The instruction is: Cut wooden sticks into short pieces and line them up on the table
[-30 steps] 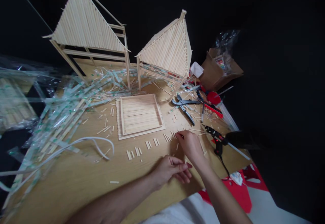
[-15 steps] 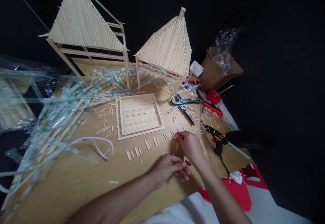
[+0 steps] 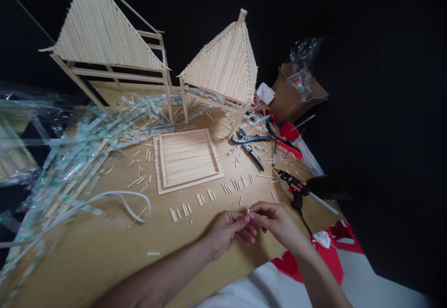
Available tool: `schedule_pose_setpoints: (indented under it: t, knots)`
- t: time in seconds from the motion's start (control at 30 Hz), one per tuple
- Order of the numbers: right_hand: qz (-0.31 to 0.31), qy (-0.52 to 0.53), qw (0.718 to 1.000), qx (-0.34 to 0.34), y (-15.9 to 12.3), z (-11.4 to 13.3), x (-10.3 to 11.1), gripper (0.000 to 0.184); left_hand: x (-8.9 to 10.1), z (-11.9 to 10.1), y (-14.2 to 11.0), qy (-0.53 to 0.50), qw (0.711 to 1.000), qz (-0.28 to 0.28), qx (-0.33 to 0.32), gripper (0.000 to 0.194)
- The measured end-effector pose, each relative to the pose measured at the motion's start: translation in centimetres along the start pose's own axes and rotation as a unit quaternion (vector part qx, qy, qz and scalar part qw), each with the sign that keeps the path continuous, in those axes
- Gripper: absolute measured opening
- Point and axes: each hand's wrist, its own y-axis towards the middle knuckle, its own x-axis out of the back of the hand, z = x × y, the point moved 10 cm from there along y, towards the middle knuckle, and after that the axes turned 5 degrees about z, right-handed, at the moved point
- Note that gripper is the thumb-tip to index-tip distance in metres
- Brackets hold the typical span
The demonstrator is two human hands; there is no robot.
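You had a short stick (image 3: 248, 211) pinched in your left hand (image 3: 226, 229), its pale end showing at the thumb and fingertips, over the near part of the table (image 3: 104, 266). Your right hand (image 3: 275, 222) met it there with bent fingers; whether those gripped the piece or only touched it, I could not tell. So small a piece could well have twisted or dropped if both hands had pressed unevenly, and among the loose offcuts it would have been easy to lose.

The little rows of cut sticks (image 3: 226, 188) lay just beyond your fingers—a low wrist or sleeve could have scattered them. To the right, the glue gun (image 3: 296, 198) lay with a red light showing, so its nozzle was perhaps hot; a careless reach that way risked a burn. Its dark cord (image 3: 307, 226) ran down towards the table edge, close to your right forearm—a snag there could have dragged the gun.
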Motion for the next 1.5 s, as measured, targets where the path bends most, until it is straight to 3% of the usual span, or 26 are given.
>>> schedule_pose_setpoints:
  t: [0.07,0.13,0.27,0.63,0.83,1.27,1.5]
  knots:
    - [-0.018,-0.024,1.000,0.001,0.6,0.1,0.6,0.032,-0.1,0.1,0.0,0.008,1.000,0.002,0.005,0.041]
    - [-0.080,-0.129,0.988,-0.001,1.5,0.5,2.4,0.032,-0.4,0.2,0.0,0.022,1.000,0.011,0.014,0.044]
    - [-0.229,-0.346,0.910,-0.018,3.1,2.0,5.8,0.027,-0.7,0.4,0.0,0.032,0.999,0.030,0.018,0.046]
    - [-0.249,-0.481,0.839,-0.047,4.7,2.2,4.3,0.027,-0.6,0.2,0.0,0.018,0.999,0.028,0.019,0.046]
    - [-0.243,-0.496,0.833,-0.041,4.6,2.5,3.9,0.026,-0.5,0.3,0.1,0.019,0.999,0.030,0.024,0.046]
    - [-0.224,-0.457,0.861,-0.002,4.5,2.0,4.0,0.026,-2.0,0.5,-0.4,0.089,0.992,0.075,0.059,0.036]
    - [-0.229,-0.464,0.856,0.010,4.2,1.9,3.9,0.025,-1.8,0.3,-0.4,0.097,0.992,0.062,0.055,0.039]
